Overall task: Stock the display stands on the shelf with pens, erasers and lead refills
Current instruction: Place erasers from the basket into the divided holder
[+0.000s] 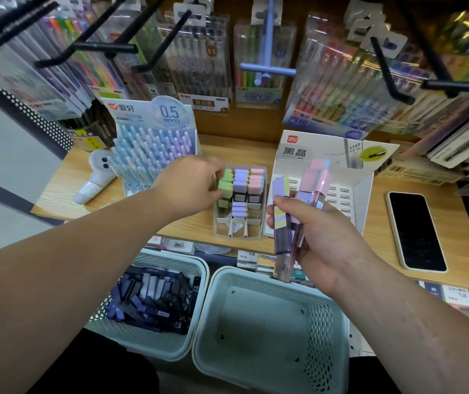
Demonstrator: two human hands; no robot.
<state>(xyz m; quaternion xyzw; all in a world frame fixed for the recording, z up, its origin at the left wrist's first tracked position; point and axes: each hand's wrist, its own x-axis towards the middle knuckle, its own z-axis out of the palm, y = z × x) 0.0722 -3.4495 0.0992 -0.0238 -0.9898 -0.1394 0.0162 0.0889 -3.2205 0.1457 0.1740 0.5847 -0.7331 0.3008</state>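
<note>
On the shelf (65,189), a pen stand (153,155) sits at the left, and just right of it the left hand (187,186) pinches a green eraser (225,185) in the left column of the eraser tray (239,234). Further right, the right hand (313,231), raised in front of the lead stand (364,194), grips several erasers (310,189), and a phone (415,231) lies flat beyond. Below the shelf, the left basket (199,268) holds lead refills (153,300), beside a second basket (270,322).

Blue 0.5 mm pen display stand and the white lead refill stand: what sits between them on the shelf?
In the head view, a clear plastic tray of green, purple and pink erasers stands there, with the left hand at its green column.
</note>
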